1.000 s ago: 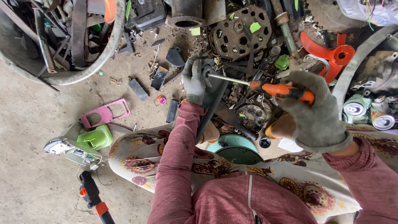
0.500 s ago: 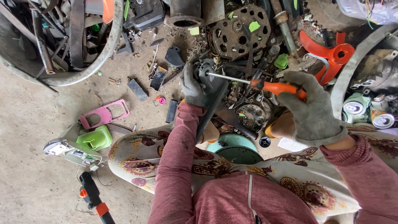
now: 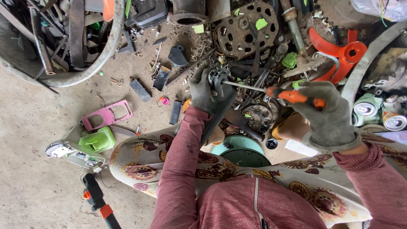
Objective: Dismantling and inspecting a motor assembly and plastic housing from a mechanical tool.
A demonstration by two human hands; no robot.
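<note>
Left hand [image 3: 210, 91] clamps a small dark part [image 3: 218, 76]; looks rigid, light, best gripped around its body; right hand [image 3: 326, 112] fists a screwdriver [image 3: 280, 93].

bare concrete floor [image 3: 38, 169] lies open leftward; scrap pile [image 3: 254, 46] crowds ahead.

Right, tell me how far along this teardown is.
Done: loose scrap parts already lie scattered on the floor. In hand: the left hand grips a small dark part while the right hand drives an orange-handled screwdriver into it. Left: that part looks unopened, and much of the scrap pile looks intact.
</note>
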